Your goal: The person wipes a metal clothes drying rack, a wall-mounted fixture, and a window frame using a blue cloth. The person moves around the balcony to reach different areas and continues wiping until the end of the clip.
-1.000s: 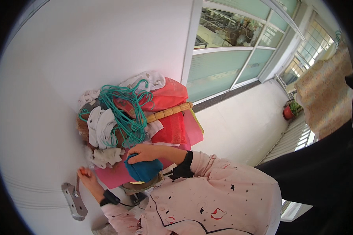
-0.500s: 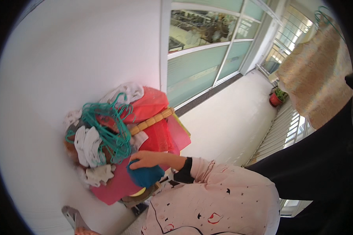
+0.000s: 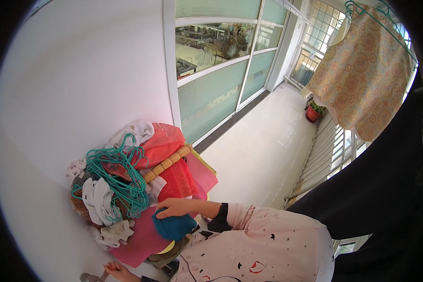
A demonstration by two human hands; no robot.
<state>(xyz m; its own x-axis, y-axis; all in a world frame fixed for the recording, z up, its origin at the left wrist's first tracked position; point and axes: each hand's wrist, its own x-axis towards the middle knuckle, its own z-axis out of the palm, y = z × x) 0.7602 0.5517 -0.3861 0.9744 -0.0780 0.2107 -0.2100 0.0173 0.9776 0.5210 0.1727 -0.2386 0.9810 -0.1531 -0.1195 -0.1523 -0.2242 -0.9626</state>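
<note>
A folded teal-blue cloth (image 3: 175, 227) is in my right hand (image 3: 174, 207), thumb and fingers closed over its upper edge. It rests over a pink sheet (image 3: 138, 239) at the front of a heaped pile. My left hand (image 3: 120, 271), partly cut off by the lower edge, has its fingers curled at a grey object (image 3: 90, 277) whose kind I cannot make out. On the pile lie a tangle of green hangers (image 3: 122, 171), white cloths (image 3: 97, 199), a red bag (image 3: 164, 143) and a wooden segmented roller (image 3: 168, 163).
A white wall (image 3: 89, 70) stands left of the pile. Behind are frosted sliding doors (image 3: 211, 94) and a pale floor (image 3: 263, 145). A patterned garment (image 3: 364, 70) hangs at the right, near a potted plant (image 3: 315, 111) and a railing (image 3: 310, 162).
The view has shifted, so the pile sits lower and farther left. My left hand shows more at the lower edge. My right hand still holds the teal cloth.
</note>
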